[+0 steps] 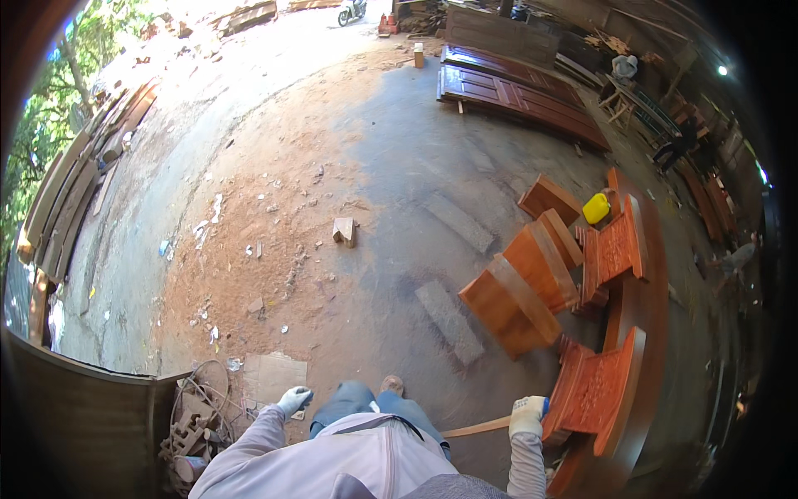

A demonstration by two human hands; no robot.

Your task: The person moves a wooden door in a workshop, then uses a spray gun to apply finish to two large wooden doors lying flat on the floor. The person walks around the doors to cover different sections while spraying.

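My left hand (295, 401), in a pale work glove, hangs beside my left leg with its fingers curled together. I see nothing in it. My right hand (527, 416), also gloved, is closed round a flat tan strip (475, 427) that sticks out toward my legs. A small blue piece (546, 406) shows at the fist's other side; whether it belongs to the strip I cannot tell. Close by my right hand stands a carved reddish-brown wooden piece (594, 391). Beyond it are brown wooden panels (509, 309) and a second carved piece (617, 249).
A long wooden board (648, 324) runs along the right, with a yellow jug (596, 209) near its far end. Wood scraps (195, 424) lie at my left. A small block (344, 231) sits ahead. Dark doors (519, 100) lie farther off; people work at right.
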